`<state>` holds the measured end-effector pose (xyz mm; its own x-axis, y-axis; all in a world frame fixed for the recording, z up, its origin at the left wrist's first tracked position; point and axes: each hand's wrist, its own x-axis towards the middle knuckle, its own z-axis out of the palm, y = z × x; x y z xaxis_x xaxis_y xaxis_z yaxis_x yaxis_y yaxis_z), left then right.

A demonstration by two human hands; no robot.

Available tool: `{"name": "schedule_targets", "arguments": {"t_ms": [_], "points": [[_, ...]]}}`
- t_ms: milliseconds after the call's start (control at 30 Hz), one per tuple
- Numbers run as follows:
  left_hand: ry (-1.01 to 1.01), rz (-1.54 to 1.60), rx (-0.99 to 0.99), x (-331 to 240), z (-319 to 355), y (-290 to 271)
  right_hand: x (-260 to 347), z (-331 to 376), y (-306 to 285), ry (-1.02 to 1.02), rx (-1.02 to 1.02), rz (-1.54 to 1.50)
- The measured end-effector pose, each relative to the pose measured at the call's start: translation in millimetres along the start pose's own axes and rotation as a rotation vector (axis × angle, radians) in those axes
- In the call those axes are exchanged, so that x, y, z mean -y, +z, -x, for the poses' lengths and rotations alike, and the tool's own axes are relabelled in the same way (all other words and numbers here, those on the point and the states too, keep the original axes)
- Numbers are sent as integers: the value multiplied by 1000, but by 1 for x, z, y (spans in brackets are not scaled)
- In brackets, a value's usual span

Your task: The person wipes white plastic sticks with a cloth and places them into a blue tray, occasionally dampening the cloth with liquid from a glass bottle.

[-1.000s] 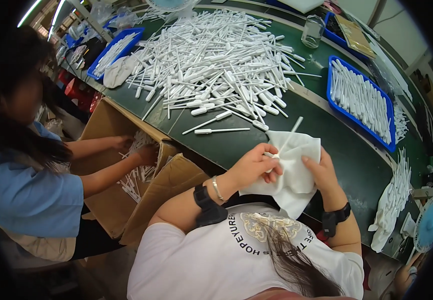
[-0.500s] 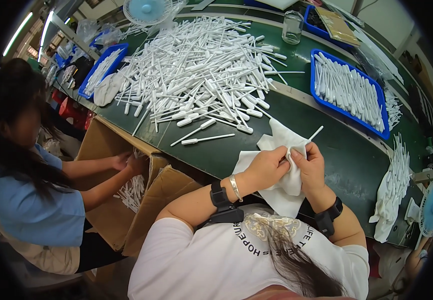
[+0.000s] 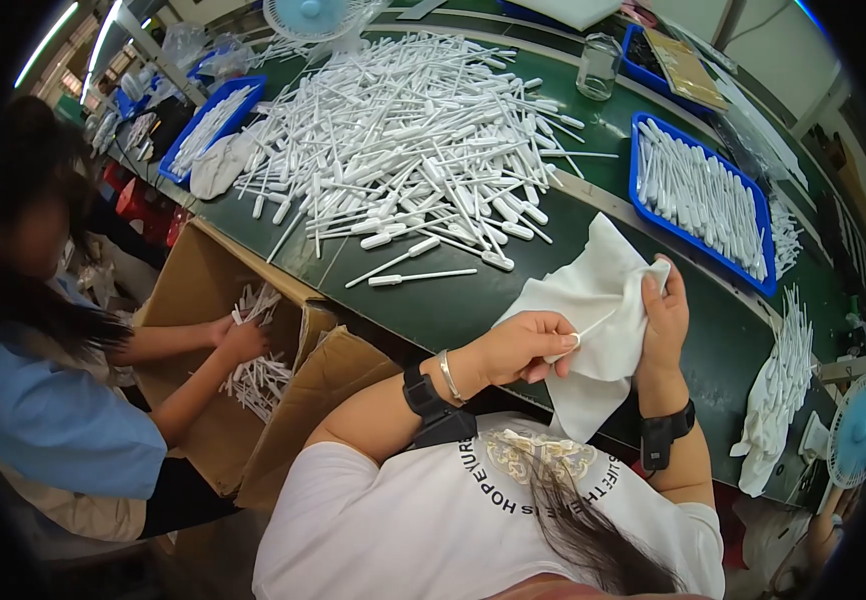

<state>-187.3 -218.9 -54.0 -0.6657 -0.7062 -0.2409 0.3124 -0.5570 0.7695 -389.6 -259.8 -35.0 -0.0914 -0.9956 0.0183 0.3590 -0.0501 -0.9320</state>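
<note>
My left hand (image 3: pixel 528 348) is closed, thumb against fingers, on the bulb end of a white plastic dropper (image 3: pixel 595 328). The dropper's thin stem points up and right across a white cloth (image 3: pixel 593 270). My right hand (image 3: pixel 665 310) pinches the right side of that cloth, which hangs spread between my hands above the table edge. Beyond them lies a large heap of white droppers (image 3: pixel 403 140) on the green table (image 3: pixel 383 320). Two loose droppers (image 3: pixel 423 277) rest at the heap's near edge.
A blue tray (image 3: pixel 636 185) of droppers stands at the right, a glass jar (image 3: pixel 599 68) behind it. More droppers lie on a cloth (image 3: pixel 758 445) near a small fan (image 3: pixel 861 425). At left, a co-worker's hands (image 3: pixel 238 340) hold droppers in a cardboard box (image 3: pixel 178 290).
My hands have moved apart: the right went up and right with the cloth, the left slightly left and down with the dropper. The cloth has spread out. The co-worker's hands now lift droppers.
</note>
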Motion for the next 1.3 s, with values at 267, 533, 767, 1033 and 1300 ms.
{"name": "schedule_targets", "arguments": {"t_ms": [267, 533, 767, 1033, 1300], "points": [[-58, 574, 133, 25, -3, 4, 0, 49, 32, 454, 349, -43], [-138, 584, 119, 24, 13, 7, 3, 20, 18, 219, 118, -102], [5, 85, -78, 8, 19, 16, 21, -11, -22, 215, 30, -166], [153, -234, -312, -2, 14, 10, -4, 21, 10, 536, 237, -204], [297, -533, -346, 12, 0, 29, -16, 40, 24, 221, 246, 162]]}}
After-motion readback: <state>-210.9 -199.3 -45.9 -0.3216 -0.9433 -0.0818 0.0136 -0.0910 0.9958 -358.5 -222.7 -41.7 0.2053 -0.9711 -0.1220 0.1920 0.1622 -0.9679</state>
